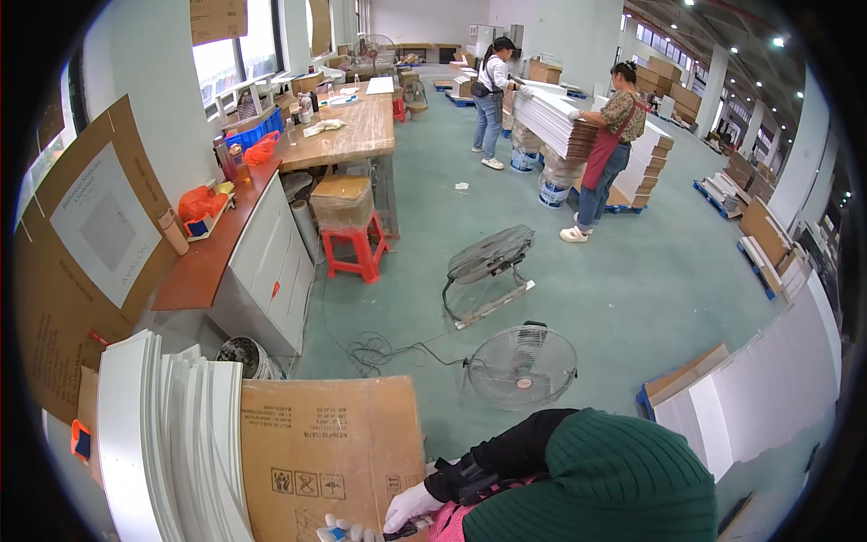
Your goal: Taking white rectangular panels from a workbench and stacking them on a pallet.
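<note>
A brown cardboard box (pixel 330 434) with printed handling symbols stands upright in front of me. My right hand (pixel 411 508), in a white glove, is at the box's lower right, its fingers closed round a small dark object too hidden to name. A black strap (pixel 474 479) sits on that wrist, over a black sleeve. At the lower edge my left hand (pixel 348 530) shows only white gloved fingertips, bent, with a bit of blue among them. Green ribbed knit fabric (pixel 596 479) and some pink cloth (pixel 447 524) cover the lower right. White curved-looking panels (pixel 172 434) stand left of the box.
Two floor fans (pixel 522 366) stand ahead, with a tangled cable (pixel 375 350) on the green floor. A cabinet (pixel 262 266), a red stool (pixel 355 248) and a long table (pixel 361 135) line the left. Two people handle stacked white panels (pixel 555 117) farther off. More panels (pixel 759 370) lie right.
</note>
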